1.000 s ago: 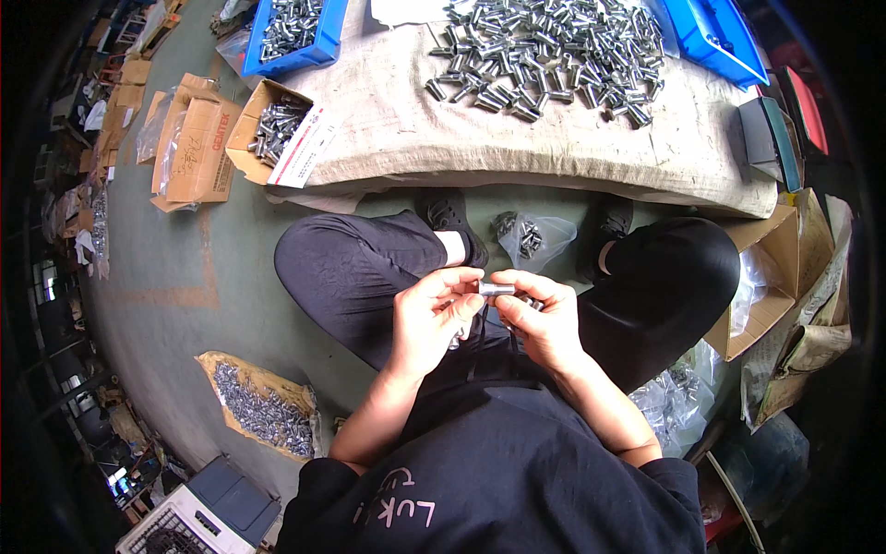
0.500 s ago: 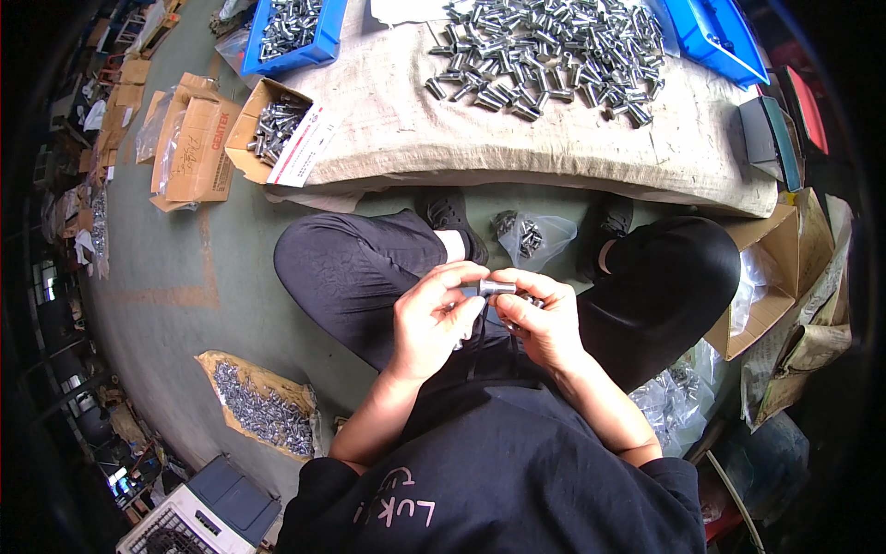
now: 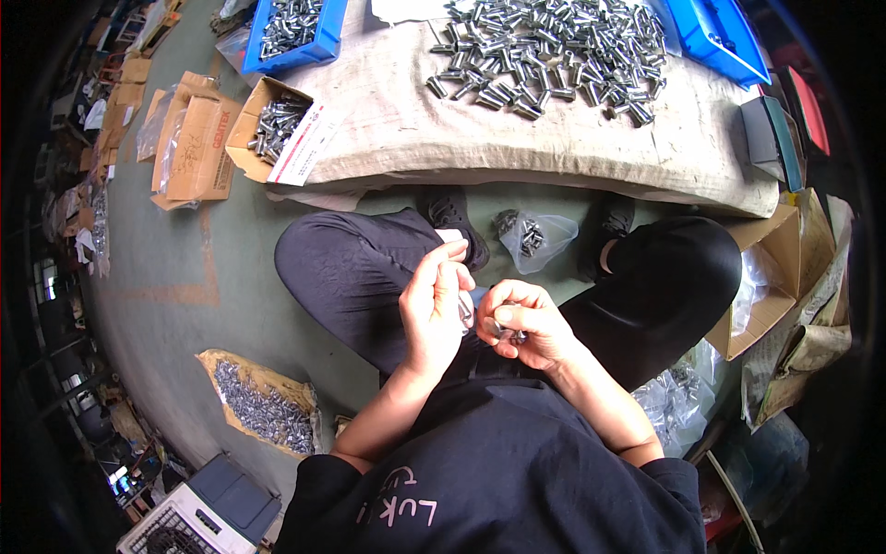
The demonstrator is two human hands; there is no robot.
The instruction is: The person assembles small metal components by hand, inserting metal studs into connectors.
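My left hand (image 3: 432,319) is raised above my lap with its fingers bent upward. A shiny metal piece (image 3: 465,310), apparently a bolt, shows inside its curl. Just to the right, my right hand (image 3: 531,323) is closed on metal bolts; one round bolt head (image 3: 497,327) pokes out by the thumb, and more metal (image 3: 519,338) shows below it. The hands are close together but apart. Beyond them, a large heap of silver bolts (image 3: 554,55) lies on a cloth-covered surface (image 3: 406,148).
A clear plastic bag of metal parts (image 3: 544,242) lies between my feet. Blue bins (image 3: 323,46) and an open carton of bolts (image 3: 247,138) stand at far left. A cardboard sheet with small parts (image 3: 305,397) lies at left; another carton (image 3: 784,277) is at right.
The bolt that both hands held at their fingertips no longer spans between them. The hands have drawn apart; my left fingers now point up, and my right hand has curled in and dropped slightly.
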